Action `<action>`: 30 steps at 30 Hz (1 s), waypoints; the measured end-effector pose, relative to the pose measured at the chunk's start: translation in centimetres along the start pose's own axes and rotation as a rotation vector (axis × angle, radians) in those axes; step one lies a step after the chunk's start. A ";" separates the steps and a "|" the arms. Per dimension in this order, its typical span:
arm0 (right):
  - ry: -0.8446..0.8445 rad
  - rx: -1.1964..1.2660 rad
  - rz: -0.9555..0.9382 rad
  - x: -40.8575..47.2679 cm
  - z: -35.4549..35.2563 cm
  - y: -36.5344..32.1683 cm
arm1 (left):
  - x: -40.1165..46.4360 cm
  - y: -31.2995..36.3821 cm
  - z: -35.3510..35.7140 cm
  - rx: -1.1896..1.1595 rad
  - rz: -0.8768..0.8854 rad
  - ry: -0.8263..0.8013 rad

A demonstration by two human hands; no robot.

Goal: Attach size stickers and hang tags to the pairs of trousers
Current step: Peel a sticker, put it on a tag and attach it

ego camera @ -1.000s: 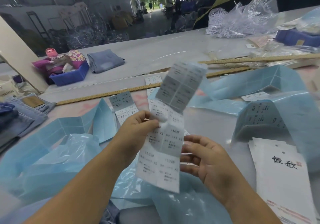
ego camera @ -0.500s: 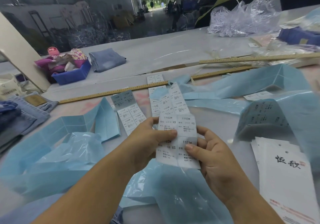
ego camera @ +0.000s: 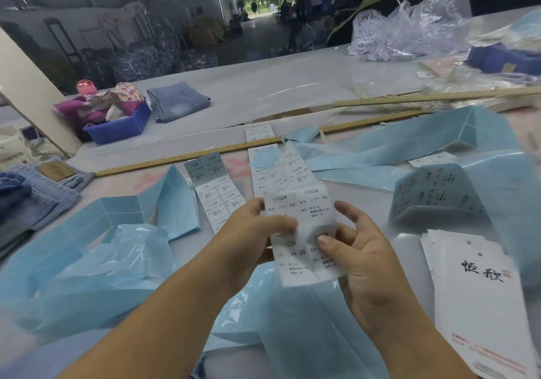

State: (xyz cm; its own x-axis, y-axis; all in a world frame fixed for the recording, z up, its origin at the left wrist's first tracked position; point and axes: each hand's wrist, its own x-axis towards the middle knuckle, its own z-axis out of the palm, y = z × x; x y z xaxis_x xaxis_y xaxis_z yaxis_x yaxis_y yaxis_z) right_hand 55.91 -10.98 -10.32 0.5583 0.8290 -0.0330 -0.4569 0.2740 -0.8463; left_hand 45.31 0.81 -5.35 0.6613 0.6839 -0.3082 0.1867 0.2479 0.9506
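Your left hand (ego camera: 251,238) pinches the left edge of the sticker sheet (ego camera: 304,232), thumb across its front at the middle fold. Your right hand (ego camera: 366,264) holds the right edge; thumb tip presses the lower right label, index finger lifted clear above. Sheet is white, two columns, labels read "1103#" and "XS"; held above the table, creased across the middle.

Just beyond the sheet, more sticker strips (ego camera: 218,191) lie flat on the table (ego camera: 263,91), one marked "XL". Blue backing paper (ego camera: 137,214) sprawls left, right and under your wrists, in folded lengths.

To your right, a stack of white hang tags (ego camera: 480,288) with black brush characters, holes punched near the top edge. Touching or apart from the backing paper: cannot tell.

Far left edge: folded denim trousers (ego camera: 32,200), brown waist patch showing. A wooden ruler (ego camera: 187,156) runs across the table beyond the strips. Further back, a blue bin (ego camera: 120,128) of fabric scraps, a folded pair of jeans (ego camera: 178,101) just beside it, and crumpled clear plastic (ego camera: 409,24) at the far right.
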 end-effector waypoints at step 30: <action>0.166 -0.030 0.021 0.1 -0.1 0.3 | -1.9 -1.8 2.6 1.583 1.125 0.405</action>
State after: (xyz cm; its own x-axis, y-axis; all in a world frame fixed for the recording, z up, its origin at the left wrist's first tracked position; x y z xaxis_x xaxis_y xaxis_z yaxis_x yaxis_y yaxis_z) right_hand 55.88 -10.84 -10.61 0.6566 0.7419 -0.1359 -0.4500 0.2407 -0.8600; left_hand 45.62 -2.75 -6.41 0.7890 0.2140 0.5759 0.3923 -0.8969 -0.2042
